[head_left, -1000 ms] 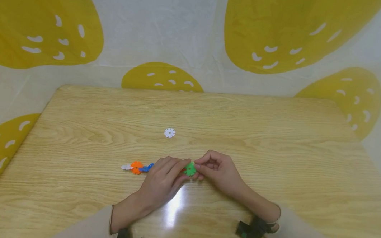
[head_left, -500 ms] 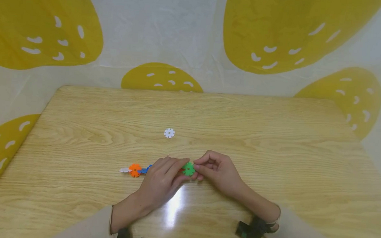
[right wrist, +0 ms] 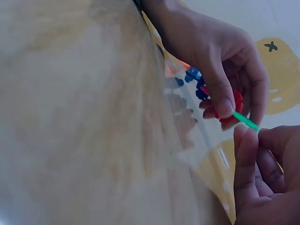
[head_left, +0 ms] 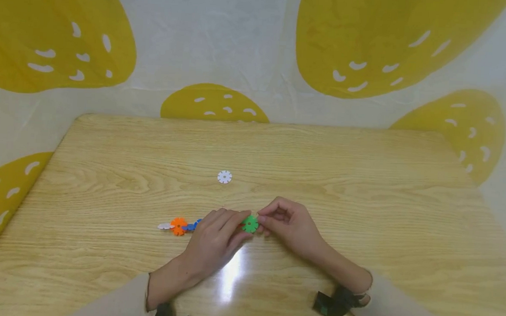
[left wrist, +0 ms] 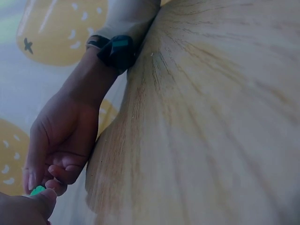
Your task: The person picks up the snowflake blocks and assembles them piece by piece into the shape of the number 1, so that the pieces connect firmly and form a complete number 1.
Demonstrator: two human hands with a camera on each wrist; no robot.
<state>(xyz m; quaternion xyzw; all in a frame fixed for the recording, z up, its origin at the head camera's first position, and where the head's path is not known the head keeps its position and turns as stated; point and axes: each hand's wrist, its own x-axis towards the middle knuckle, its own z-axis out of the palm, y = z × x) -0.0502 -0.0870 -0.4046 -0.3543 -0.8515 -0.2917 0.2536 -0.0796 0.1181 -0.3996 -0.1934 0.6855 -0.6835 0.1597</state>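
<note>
Head view: left hand point(head_left: 212, 242) and right hand point(head_left: 290, 225) meet near the table's point(head_left: 363, 183) centre, each pinching the green disc point(head_left: 250, 223) between thumb and fingertips. Behind the left hand, a chain of red, blue, orange point(head_left: 178, 225) and white discs runs toward 9 o'clock. One loose white disc point(head_left: 224, 177) lies at 12 o'clock.

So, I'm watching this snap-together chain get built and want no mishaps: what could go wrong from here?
1. The green disc is pinched only at its edges between the left hand and the right hand; it might twist or pop out of the grip.
2. The chain's free end, with the orange disc, lies unsupported on the table; pushing could bend it or loosen a joint.
3. The white disc lies apart and could be overlooked.
</note>
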